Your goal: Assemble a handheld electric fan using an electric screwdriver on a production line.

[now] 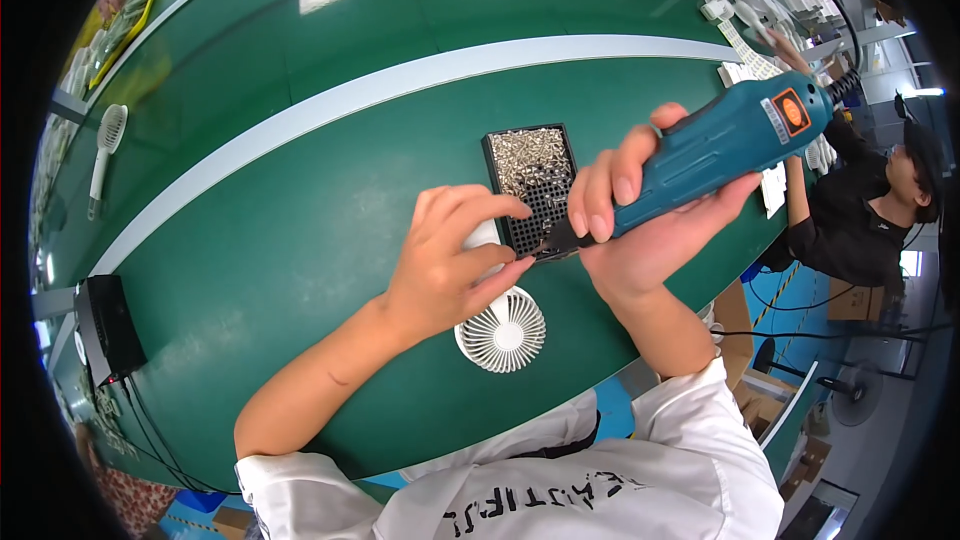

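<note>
My right hand (650, 210) is wrapped round a teal electric screwdriver (715, 150). Its dark tip points down and left, at the near edge of a black screw tray (487, 162). Small silvery screws (528, 155) are heaped over the tray's far half, and a grid of holes shows in the near half. My left hand (445, 265) curls over the handle of a white handheld fan (505, 332). Its index finger and thumb reach to the tray and the screwdriver's tip. The round slatted fan head lies below this hand; most of the handle is hidden under the fingers.
A pale strip (400, 68) curves across the green table (250, 260). At the left edge stands a black box (110, 328) with cables. Another white fan (108, 145) lies far left. A person (850, 210) in dark clothes sits at the right. The screwdriver's cable (845, 88) runs up right.
</note>
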Demonstrator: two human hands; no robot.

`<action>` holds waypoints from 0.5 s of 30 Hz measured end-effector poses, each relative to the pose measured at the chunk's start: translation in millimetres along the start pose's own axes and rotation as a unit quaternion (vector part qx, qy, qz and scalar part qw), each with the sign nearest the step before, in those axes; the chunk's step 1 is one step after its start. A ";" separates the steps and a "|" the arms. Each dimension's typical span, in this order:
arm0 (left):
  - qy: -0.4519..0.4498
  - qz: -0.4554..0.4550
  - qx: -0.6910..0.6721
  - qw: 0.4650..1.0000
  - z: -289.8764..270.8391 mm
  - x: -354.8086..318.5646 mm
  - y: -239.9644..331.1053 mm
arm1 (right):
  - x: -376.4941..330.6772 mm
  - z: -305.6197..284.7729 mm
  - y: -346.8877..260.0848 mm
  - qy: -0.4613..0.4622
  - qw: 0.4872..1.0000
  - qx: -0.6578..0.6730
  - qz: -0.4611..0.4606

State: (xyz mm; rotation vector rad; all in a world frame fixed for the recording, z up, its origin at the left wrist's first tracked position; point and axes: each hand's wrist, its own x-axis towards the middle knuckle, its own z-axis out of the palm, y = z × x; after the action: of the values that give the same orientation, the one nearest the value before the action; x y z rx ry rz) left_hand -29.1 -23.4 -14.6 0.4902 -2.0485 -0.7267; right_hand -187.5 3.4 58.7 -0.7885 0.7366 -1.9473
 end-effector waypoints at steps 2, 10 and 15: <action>-0.011 0.034 -0.002 0.999 -0.6 0.0 0.3 | -1.0 -1.0 0.3 -0.027 0.999 0.004 0.031; -0.028 0.033 0.005 0.999 -5.4 3.6 0.2 | 10.2 -6.1 7.9 -0.160 0.981 0.073 0.085; 0.077 -0.099 0.095 0.988 -7.6 0.0 1.1 | 15.1 20.7 36.4 -0.115 0.993 -0.040 -0.005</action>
State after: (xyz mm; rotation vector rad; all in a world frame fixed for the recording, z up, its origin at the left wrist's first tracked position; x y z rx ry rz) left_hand -22.8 -24.9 -10.5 0.8437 -1.9502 -0.5915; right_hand -159.5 -29.5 47.9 -1.0471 0.6745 -1.8067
